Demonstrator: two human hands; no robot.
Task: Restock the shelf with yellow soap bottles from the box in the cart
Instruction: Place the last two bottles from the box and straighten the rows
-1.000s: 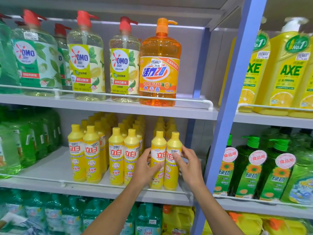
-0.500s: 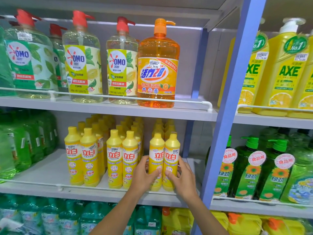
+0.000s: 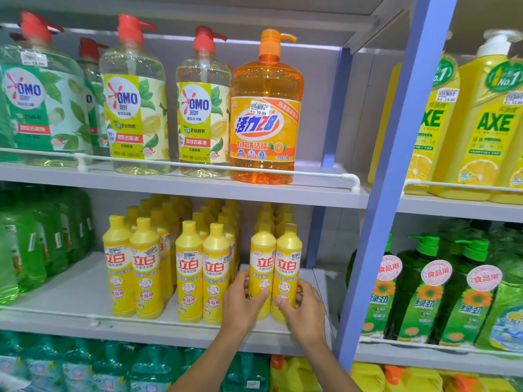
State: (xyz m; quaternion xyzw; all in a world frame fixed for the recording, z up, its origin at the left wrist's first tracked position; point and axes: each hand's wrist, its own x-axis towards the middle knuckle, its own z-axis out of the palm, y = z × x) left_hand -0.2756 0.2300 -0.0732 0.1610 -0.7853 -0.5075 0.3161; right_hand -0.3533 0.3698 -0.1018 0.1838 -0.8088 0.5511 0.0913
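Several yellow soap bottles stand in double rows on the middle shelf [image 3: 70, 295]. At the right end, two front bottles stand side by side: the left one [image 3: 261, 264] and the right one [image 3: 288, 264]. My left hand [image 3: 243, 301] wraps the lower part of the left bottle. My right hand [image 3: 304, 306] wraps the lower part of the right bottle. Both bottles stand upright with their bases near the shelf's front rail. The box and cart are out of view.
Above, large pump bottles include an orange one [image 3: 264, 114]. A blue upright post [image 3: 387, 193] borders the bay on the right, with green pump bottles [image 3: 424, 287] beyond. Green bottles [image 3: 34, 244] fill the shelf's left end. Bare shelf lies between them and the yellow rows.
My hands have slid down from the bottles' middles to their lower parts, and the pair has shifted slightly forward towards the rail. The camera view has dipped a little.
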